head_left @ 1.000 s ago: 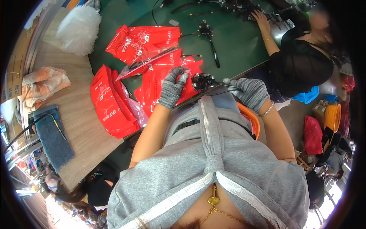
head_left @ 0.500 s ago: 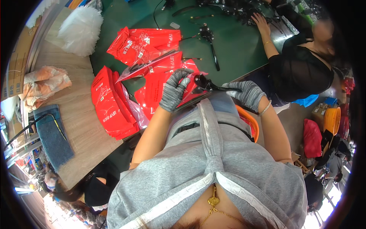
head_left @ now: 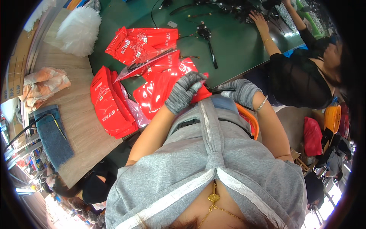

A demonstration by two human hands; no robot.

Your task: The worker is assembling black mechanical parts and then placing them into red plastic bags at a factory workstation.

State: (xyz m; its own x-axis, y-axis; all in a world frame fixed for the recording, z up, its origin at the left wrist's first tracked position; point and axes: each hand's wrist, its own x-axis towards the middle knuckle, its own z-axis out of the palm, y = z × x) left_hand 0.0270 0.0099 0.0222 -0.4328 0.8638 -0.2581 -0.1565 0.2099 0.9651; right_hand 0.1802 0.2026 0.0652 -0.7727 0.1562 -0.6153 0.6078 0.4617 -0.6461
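My left hand (head_left: 185,92), in a grey striped knit glove, is closed on the edge of a red plastic bag (head_left: 160,86) at the table's front edge. My right hand (head_left: 244,92), gloved the same way, grips the thin end of a black lever-like part (head_left: 218,91). The wide end of that part is hidden in the bag's mouth. A similar black lever part (head_left: 204,32) with a slim handle lies on the green table beyond my hands.
More red bags (head_left: 143,45) lie behind, and a stack of them (head_left: 110,103) sits at left. A white plastic bundle (head_left: 79,30), crumpled cloth (head_left: 47,84) and blue cloth (head_left: 55,133) rest on the wooden board. A co-worker's hand (head_left: 259,21) reaches over black parts at the far right.
The wide end of the black part has gone from open view into the red bag. My right hand has shifted slightly left, and the bag now spreads over the part.
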